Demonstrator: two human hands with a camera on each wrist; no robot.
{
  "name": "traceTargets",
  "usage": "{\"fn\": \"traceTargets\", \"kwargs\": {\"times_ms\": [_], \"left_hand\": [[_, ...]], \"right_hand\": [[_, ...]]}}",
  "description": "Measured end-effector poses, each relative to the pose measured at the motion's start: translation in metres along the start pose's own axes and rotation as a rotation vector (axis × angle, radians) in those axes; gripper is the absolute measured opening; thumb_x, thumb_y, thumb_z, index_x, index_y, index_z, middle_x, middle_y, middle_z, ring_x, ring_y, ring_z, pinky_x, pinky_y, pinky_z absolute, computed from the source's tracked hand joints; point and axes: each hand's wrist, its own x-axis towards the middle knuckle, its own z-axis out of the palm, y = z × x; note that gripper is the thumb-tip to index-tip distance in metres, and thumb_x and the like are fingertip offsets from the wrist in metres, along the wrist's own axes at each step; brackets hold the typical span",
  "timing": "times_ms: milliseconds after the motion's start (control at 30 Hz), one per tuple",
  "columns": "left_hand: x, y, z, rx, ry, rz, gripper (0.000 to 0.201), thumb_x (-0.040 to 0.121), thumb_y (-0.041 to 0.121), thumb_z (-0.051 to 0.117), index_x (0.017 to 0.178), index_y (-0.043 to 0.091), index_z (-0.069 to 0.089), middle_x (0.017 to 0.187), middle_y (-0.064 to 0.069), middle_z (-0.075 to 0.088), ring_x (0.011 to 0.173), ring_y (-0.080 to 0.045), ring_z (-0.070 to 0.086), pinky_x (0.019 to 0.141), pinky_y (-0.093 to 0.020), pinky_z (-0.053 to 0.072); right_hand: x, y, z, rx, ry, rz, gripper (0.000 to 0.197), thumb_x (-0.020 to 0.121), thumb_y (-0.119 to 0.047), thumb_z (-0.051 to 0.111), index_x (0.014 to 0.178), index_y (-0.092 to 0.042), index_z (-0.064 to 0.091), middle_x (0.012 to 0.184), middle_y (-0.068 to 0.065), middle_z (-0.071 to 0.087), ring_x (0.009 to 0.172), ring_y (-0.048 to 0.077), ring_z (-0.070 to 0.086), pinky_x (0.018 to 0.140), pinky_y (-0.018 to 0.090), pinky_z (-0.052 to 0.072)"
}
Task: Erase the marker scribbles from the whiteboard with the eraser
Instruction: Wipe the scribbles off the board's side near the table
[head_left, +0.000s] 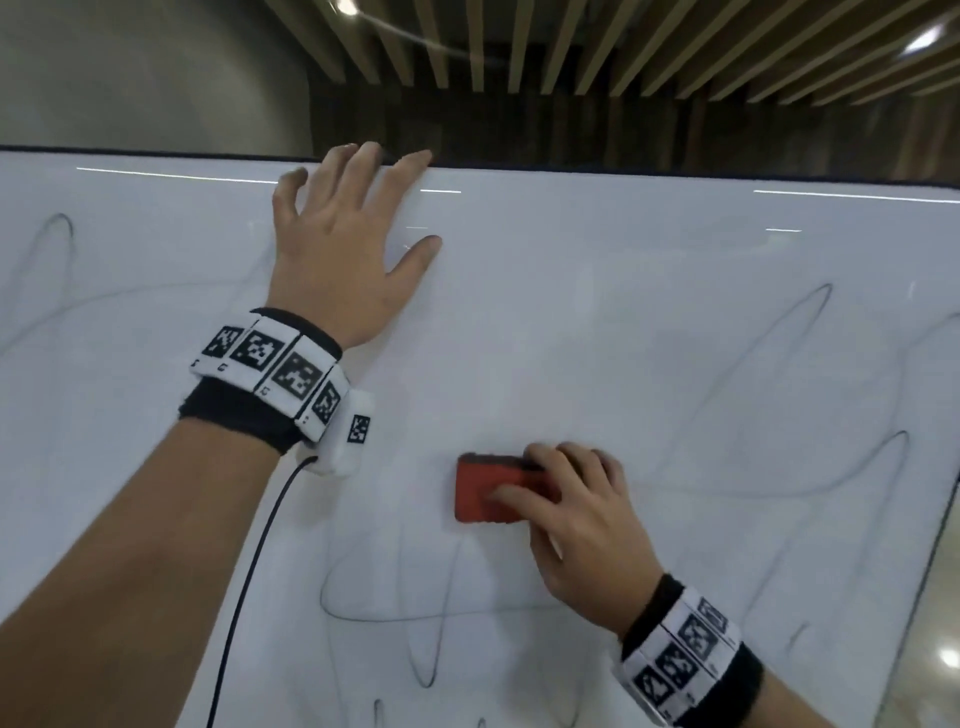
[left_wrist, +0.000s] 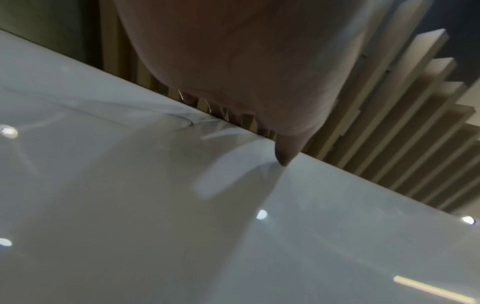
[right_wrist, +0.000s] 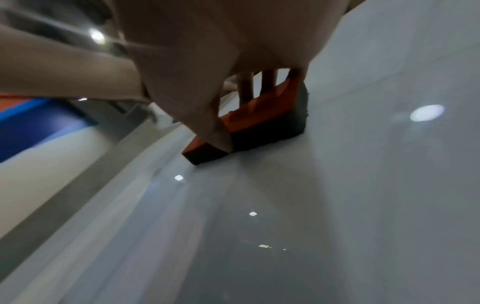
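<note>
A large whiteboard (head_left: 597, 322) fills the head view, crossed by thin dark marker scribbles (head_left: 769, 364) at the right, left and bottom. My right hand (head_left: 576, 509) grips a red eraser (head_left: 483, 491) with a dark felt base and presses it against the board's middle. In the right wrist view the eraser (right_wrist: 259, 121) sits flat on the board (right_wrist: 363, 185) with fingers curled over its far side and the thumb on the near side. My left hand (head_left: 345, 244) lies flat on the board near its top edge, fingers spread; the left wrist view shows the palm (left_wrist: 246, 61) over the board (left_wrist: 155, 226).
The board's dark top edge (head_left: 623, 174) runs behind my left fingertips, and its rounded right edge (head_left: 935, 519) curves down. A black cable (head_left: 249, 571) hangs from my left wristband. A slatted wooden ceiling (head_left: 571, 47) is above.
</note>
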Motion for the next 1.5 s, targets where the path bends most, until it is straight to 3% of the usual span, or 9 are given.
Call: {"fn": "traceTargets", "kwargs": {"times_ms": [233,367,433,667,867,1033,1233,1400,1500], "left_hand": [[0.013,0.068,0.003,-0.163,0.045,-0.179,0.060,0.093,0.048,0.058,0.148,0.026,0.045,0.156,-0.014,0.041,0.152,-0.035,0.029,0.124,-0.056,0.019],[0.014,0.122,0.013,-0.173,0.006,0.021,0.062,0.095,0.047,0.056,0.152,0.028,0.042,0.161,-0.014,0.035,0.154,-0.034,0.025,0.124,-0.054,0.018],[0.016,0.134,0.020,-0.152,-0.018,0.051,0.061,0.095,0.048,0.054,0.152,0.029,0.043,0.160,-0.017,0.036,0.154,-0.037,0.025,0.124,-0.053,0.019],[0.017,0.133,0.027,-0.039,-0.021,0.041,0.063,0.096,0.058,0.051,0.153,0.034,0.040,0.159,-0.014,0.034,0.152,-0.036,0.027,0.121,-0.054,0.021],[0.015,0.140,0.027,-0.060,-0.033,0.008,0.070,0.093,0.062,0.055,0.155,0.036,0.036,0.162,-0.015,0.029,0.154,-0.036,0.021,0.121,-0.055,0.018],[0.014,0.137,0.027,-0.053,-0.028,0.022,0.069,0.094,0.063,0.055,0.155,0.036,0.036,0.161,-0.014,0.030,0.154,-0.035,0.023,0.121,-0.054,0.020],[0.014,0.134,0.031,-0.074,-0.012,0.021,0.068,0.095,0.066,0.052,0.155,0.039,0.035,0.162,-0.012,0.028,0.154,-0.033,0.021,0.121,-0.055,0.020],[0.014,0.134,0.031,-0.086,-0.008,0.023,0.069,0.095,0.065,0.052,0.155,0.037,0.035,0.162,-0.013,0.029,0.154,-0.034,0.021,0.120,-0.056,0.020],[0.014,0.138,0.033,-0.089,-0.020,0.006,0.069,0.095,0.065,0.051,0.156,0.037,0.034,0.162,-0.014,0.026,0.154,-0.035,0.019,0.120,-0.056,0.018]], "right_hand": [[0.038,0.092,-0.066,0.180,0.520,0.609,0.050,0.071,-0.017,0.065,0.120,-0.025,0.067,0.123,0.008,0.050,0.102,0.019,0.040,0.095,0.049,0.044],[0.020,0.065,-0.049,-0.004,0.223,0.153,0.047,0.079,-0.018,0.070,0.125,-0.027,0.065,0.128,0.011,0.054,0.108,0.034,0.050,0.090,0.047,0.044],[0.020,0.092,-0.063,-0.055,0.235,0.128,0.047,0.082,-0.019,0.069,0.128,-0.026,0.065,0.128,0.014,0.056,0.107,0.037,0.053,0.090,0.046,0.043],[0.006,0.187,-0.113,0.067,0.710,0.974,0.059,0.089,-0.032,0.063,0.146,-0.023,0.050,0.130,0.027,0.046,0.114,0.044,0.051,0.103,0.043,0.038],[0.023,0.150,-0.088,-0.038,0.414,0.376,0.047,0.094,-0.027,0.065,0.140,-0.022,0.056,0.130,0.018,0.047,0.107,0.033,0.046,0.099,0.047,0.043],[0.009,0.198,-0.115,0.044,0.702,0.980,0.060,0.091,-0.031,0.058,0.148,-0.019,0.045,0.134,0.030,0.043,0.118,0.048,0.046,0.105,0.050,0.035],[0.013,0.146,-0.083,-0.103,0.373,0.338,0.046,0.093,-0.023,0.063,0.138,-0.022,0.054,0.130,0.018,0.048,0.107,0.037,0.047,0.095,0.052,0.042],[-0.007,0.196,-0.114,0.075,0.629,1.022,0.064,0.090,-0.035,0.052,0.151,-0.019,0.039,0.135,0.031,0.040,0.120,0.049,0.042,0.104,0.051,0.033],[0.013,0.169,-0.102,-0.025,0.577,0.872,0.063,0.090,-0.033,0.050,0.149,-0.013,0.042,0.131,0.031,0.044,0.113,0.045,0.045,0.097,0.051,0.035]]}}
